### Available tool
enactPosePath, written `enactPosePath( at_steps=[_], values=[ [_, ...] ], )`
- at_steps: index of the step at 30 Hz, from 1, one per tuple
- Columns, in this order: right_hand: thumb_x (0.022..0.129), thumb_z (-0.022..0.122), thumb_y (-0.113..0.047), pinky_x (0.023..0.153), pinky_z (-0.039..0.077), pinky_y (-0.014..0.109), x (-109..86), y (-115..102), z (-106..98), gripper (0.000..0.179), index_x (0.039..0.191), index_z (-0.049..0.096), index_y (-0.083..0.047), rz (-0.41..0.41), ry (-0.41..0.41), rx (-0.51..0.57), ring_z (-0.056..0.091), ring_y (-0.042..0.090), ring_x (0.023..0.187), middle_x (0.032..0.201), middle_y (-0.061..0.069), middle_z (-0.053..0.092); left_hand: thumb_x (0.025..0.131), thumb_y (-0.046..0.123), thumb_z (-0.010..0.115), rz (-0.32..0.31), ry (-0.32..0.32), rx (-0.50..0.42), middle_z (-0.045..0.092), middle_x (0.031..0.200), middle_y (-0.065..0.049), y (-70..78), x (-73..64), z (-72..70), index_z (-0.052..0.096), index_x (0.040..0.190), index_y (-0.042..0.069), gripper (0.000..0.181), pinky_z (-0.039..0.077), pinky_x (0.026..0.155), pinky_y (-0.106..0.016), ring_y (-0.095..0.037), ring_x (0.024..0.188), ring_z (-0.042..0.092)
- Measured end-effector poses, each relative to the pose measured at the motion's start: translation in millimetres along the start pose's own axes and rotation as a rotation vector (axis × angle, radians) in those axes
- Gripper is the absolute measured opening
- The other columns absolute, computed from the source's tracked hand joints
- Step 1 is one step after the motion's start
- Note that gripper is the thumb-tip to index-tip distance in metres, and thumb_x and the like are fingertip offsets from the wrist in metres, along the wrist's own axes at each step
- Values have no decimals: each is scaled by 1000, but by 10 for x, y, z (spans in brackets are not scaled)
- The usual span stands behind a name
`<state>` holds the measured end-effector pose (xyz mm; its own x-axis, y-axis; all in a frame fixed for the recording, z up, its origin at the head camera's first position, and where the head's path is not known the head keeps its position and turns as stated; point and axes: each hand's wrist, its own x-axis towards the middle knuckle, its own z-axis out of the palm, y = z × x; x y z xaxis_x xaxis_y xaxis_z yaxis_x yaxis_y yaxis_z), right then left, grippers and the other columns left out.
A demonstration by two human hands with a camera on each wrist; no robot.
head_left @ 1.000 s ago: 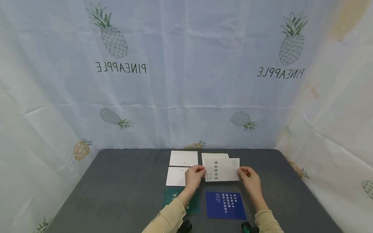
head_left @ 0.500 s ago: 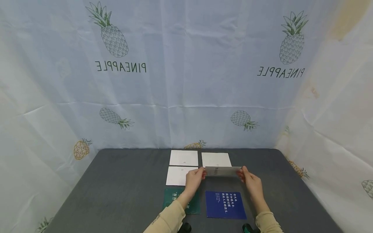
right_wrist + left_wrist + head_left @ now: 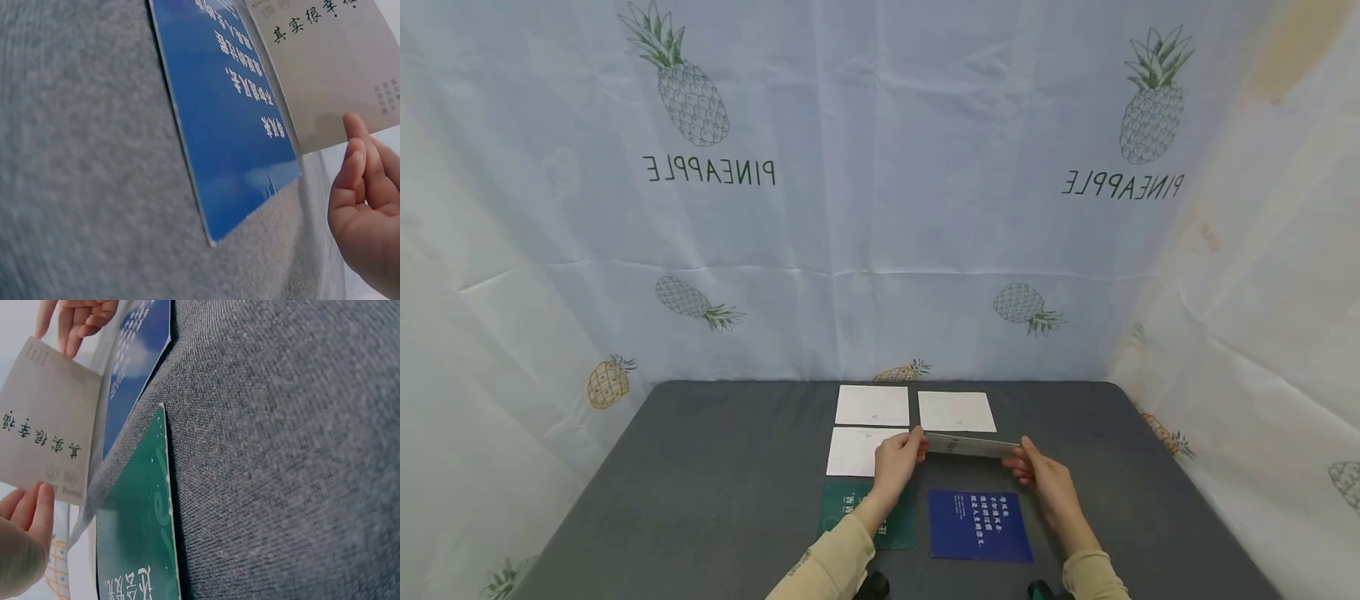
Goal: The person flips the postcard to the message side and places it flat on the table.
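Observation:
Between both hands a pale postcard with dark lettering [image 3: 968, 446] is held up off the table, tilted so the head view sees it nearly edge-on. My left hand [image 3: 895, 465] pinches its left end. At the other end, my right hand [image 3: 1047, 481] pinches the card between thumb and fingers. In the left wrist view the printed face of the postcard [image 3: 53, 422] shows fully, a hand at each end. A blue postcard with white writing [image 3: 980, 525] lies below it. Partly under the left forearm is a green postcard [image 3: 842, 504].
Two white cards lie at the left, a back one [image 3: 872, 406] and a front one [image 3: 850, 452]. Another cream card [image 3: 957, 412] lies right behind the held one. The grey table [image 3: 715, 492] ends at a pineapple-print curtain [image 3: 850, 208].
The held postcard has tipped from facing the head camera to nearly edge-on. Its right end has dropped slightly with the right hand. The cards on the table stay put.

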<state>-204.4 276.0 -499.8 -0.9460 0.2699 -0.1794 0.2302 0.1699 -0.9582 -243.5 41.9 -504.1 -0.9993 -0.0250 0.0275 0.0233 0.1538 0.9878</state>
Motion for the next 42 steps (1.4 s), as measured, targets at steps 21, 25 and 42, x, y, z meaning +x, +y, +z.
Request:
enactPosePath(
  at_steps=[21, 25, 42],
  values=[
    [85, 64, -17, 61, 42, 23, 136, 128, 29, 47, 126, 54, 4, -48, -6, -225, 49, 7, 67, 78, -3, 61, 75, 18, 71, 214, -167, 441, 68, 73, -5, -78, -3, 60, 69, 87, -2, 23, 46, 60, -25, -12, 64, 57],
    [84, 65, -17, 60, 40, 24, 128, 157, 53, 44, 121, 57, 4, -103, 27, -360, 50, 8, 64, 77, 0, 63, 74, 13, 68, 250, -184, 510, 39, 52, 5, -42, -10, 99, 50, 61, 1, 25, 26, 49, -19, -6, 49, 31],
    [79, 64, -14, 57, 36, 27, 138, 146, 136, 36, 110, 60, 5, -222, 54, -635, 46, 14, 63, 72, 5, 57, 73, 9, 73, 351, -66, 767, 56, 78, -9, -45, -82, 233, 68, 90, -6, 23, 47, 61, -28, -14, 63, 50]
  ],
)
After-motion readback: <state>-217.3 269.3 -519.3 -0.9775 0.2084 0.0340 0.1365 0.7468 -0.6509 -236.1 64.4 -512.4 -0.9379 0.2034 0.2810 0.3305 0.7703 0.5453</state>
